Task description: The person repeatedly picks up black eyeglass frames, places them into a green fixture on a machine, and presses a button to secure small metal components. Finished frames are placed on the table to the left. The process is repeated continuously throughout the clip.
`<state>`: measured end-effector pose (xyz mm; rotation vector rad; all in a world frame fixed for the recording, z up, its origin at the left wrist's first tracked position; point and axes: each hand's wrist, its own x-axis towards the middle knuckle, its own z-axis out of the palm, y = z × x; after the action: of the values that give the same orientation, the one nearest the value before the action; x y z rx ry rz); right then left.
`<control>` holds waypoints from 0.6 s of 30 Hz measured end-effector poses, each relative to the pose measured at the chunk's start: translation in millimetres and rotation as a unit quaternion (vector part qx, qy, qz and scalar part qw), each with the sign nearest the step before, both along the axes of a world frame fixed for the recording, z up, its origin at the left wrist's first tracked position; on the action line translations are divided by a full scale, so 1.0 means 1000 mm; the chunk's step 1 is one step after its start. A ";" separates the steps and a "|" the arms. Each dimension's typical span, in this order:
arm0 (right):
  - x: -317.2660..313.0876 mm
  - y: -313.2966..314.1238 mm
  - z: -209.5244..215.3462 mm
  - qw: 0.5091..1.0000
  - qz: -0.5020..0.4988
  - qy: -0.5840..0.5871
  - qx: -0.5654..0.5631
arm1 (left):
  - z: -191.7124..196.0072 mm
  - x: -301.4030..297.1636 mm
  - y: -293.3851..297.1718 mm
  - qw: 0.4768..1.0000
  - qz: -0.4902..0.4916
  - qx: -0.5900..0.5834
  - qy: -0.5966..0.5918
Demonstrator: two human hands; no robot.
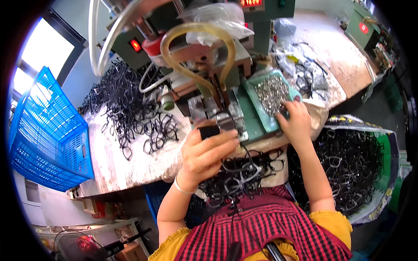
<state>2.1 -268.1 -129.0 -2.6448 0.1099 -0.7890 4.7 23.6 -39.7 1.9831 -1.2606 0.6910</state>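
My left hand (204, 152), with a black band round one finger, is closed at the front of the machine's metal fixture (220, 115). It grips a dark eyeglass frame (246, 153), mostly hidden behind the fingers; one thin curved part shows beside them. Over the near right edge of a pale green tray (265, 117) reaches my right hand (298, 124), thumb and forefinger apart. Small shiny metal parts (272, 93) lie heaped in that tray, just beyond the fingertips. Above the fixture hangs a yellowish looped hose (230, 48). More eyeglass frames (235, 178) lie in my lap.
Black eyeglass frames (126, 100) pile up left of the machine. A blue plastic basket (52, 135) stands at the far left. On the right, a large sack (387, 174) holds more frames. Plastic bags (300, 65) lie behind the tray; a fan (78, 245) is low left.
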 end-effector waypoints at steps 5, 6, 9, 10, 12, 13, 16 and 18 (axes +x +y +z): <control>0.028 0.004 -0.010 0.998 0.000 -0.059 0.007 | -0.063 -0.057 -0.029 0.948 0.119 -0.224 0.192; 0.029 0.006 -0.009 0.997 0.004 -0.076 0.014 | -0.069 -0.074 -0.030 0.936 0.136 -0.146 0.288; 0.041 0.010 -0.012 0.992 0.024 -0.120 0.030 | -0.096 -0.087 -0.076 0.944 0.005 0.254 0.211; 0.045 0.010 -0.014 0.990 0.029 -0.136 0.040 | -0.122 -0.092 -0.078 0.946 0.016 0.287 0.147; 0.048 0.011 -0.013 0.987 0.038 -0.106 0.118 | -0.137 -0.089 -0.066 0.876 0.019 0.447 0.179; 0.046 0.012 -0.012 0.985 0.041 -0.113 0.126 | -0.138 -0.095 -0.053 0.880 0.036 0.424 0.212; 0.039 0.011 -0.010 0.970 0.059 -0.114 0.206 | -0.128 -0.110 0.001 0.871 0.109 0.434 0.201; 0.039 0.009 -0.009 0.964 0.081 -0.106 0.231 | -0.123 -0.123 0.040 0.852 0.141 0.451 0.226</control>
<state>40.7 -259.2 -137.6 -2.0911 0.0165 -0.8650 -117.9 63.2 -162.4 2.8903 -1.0807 -0.3612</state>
